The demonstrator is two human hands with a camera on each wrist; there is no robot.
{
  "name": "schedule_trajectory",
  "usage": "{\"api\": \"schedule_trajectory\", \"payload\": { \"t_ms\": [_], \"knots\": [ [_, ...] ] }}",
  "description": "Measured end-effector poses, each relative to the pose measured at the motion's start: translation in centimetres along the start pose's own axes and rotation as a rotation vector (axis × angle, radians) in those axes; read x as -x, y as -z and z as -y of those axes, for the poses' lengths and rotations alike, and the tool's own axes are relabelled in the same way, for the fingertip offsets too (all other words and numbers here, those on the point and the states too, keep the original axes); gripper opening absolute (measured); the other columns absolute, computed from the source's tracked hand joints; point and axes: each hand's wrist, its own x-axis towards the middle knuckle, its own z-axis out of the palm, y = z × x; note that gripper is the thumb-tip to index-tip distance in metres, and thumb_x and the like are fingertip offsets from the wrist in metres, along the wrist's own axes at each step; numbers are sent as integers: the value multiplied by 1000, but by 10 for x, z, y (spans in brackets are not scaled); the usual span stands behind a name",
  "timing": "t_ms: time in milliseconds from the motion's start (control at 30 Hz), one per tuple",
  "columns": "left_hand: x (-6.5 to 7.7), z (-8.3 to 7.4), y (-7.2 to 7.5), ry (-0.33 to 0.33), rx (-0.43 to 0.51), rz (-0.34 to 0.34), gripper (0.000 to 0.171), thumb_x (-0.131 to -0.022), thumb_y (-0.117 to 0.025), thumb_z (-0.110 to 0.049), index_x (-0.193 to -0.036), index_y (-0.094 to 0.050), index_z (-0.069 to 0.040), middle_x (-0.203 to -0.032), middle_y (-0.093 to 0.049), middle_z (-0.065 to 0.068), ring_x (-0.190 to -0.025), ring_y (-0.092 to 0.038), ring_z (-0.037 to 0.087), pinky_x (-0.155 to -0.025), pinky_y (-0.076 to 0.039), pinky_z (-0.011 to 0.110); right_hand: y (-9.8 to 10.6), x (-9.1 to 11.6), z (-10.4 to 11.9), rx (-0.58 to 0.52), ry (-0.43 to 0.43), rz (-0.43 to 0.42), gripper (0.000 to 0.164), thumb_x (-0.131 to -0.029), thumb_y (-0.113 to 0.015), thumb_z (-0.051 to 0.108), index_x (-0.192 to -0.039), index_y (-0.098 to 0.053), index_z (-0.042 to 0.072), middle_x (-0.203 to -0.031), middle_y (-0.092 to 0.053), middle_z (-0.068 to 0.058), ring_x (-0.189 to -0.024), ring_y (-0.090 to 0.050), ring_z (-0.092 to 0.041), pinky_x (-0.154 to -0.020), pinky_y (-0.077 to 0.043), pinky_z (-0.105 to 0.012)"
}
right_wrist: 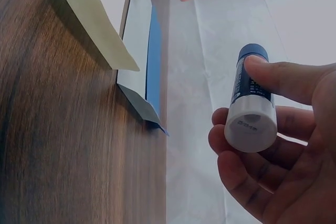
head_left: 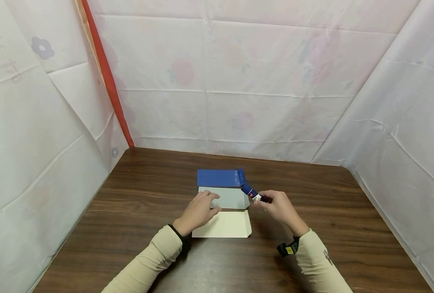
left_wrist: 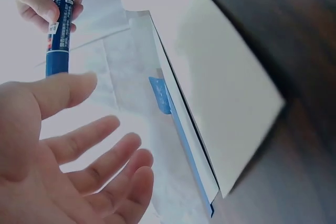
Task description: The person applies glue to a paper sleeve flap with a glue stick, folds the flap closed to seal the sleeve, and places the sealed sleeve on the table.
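Note:
My right hand grips a glue stick, dark blue with a white base; its blue cap end points left toward the papers. Three paper pieces, shaped like envelopes with a creased flap at the right end, lie in a column: blue at the back, grey in the middle, cream in front. Whitish streaks mark the blue piece near its flap. Over the left part of the grey and cream pieces is my left hand, its fingers loosely spread and holding nothing in the left wrist view.
The papers lie on a dark wood-grain table. Pale patterned sheets hang round its back and both sides, with a red strip at the back left corner. Each wrist wears a black band.

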Motion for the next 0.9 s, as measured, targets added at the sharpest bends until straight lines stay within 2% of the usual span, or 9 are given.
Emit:
{"api": "schedule_trajectory", "payload": {
  "t_ms": [100, 300, 433, 633, 900],
  "knots": [
    [-1, 0, -1, 15, 31, -37, 35, -92, -67, -22, -122, -65, -2, -114, -65, 15, -106, -59, 33, -90, -50, 46, -2, 0, 1, -3, 10, 2, 32, -85, -75, 19, -112, -71, 1, -86, -70, -8, -64, -52, -12, -53, -44, -23],
    [-4, -4, -1, -18, 67, -95, 36, -91, -68, -22, -123, -64, -4, -116, -66, 12, -109, -61, 31, -90, -51, 45, -1, -1, 4, 12, 71, 15, 27, -85, -75, 18, -108, -72, 2, -85, -68, -7, -64, -50, -11, -53, -42, -22],
    [-7, -8, -1, -30, 114, -109, 38, -93, -67, -24, -125, -63, -5, -117, -66, 12, -109, -61, 29, -88, -51, 45, 2, -2, 9, 29, 101, 18, 25, -86, -74, 17, -106, -73, 3, -85, -68, -6, -65, -49, -11, -53, -41, -21],
    [-11, -12, -1, -34, 189, -128, 40, -95, -64, -27, -129, -61, -7, -115, -67, 12, -104, -62, 25, -85, -52, 43, 2, -2, 14, 25, 138, 53, 27, -87, -74, 18, -109, -72, 3, -93, -71, -8, -68, -54, -10, -57, -46, -22],
    [-16, -17, 0, -48, 260, -151, 44, -95, -64, -30, -132, -58, -8, -108, -68, 9, -100, -65, 22, -82, -54, 36, -2, -3, 17, 25, 187, 65, 23, -86, -74, 17, -105, -73, 3, -88, -70, -5, -68, -53, -9, -59, -46, -21]
  ]
}}
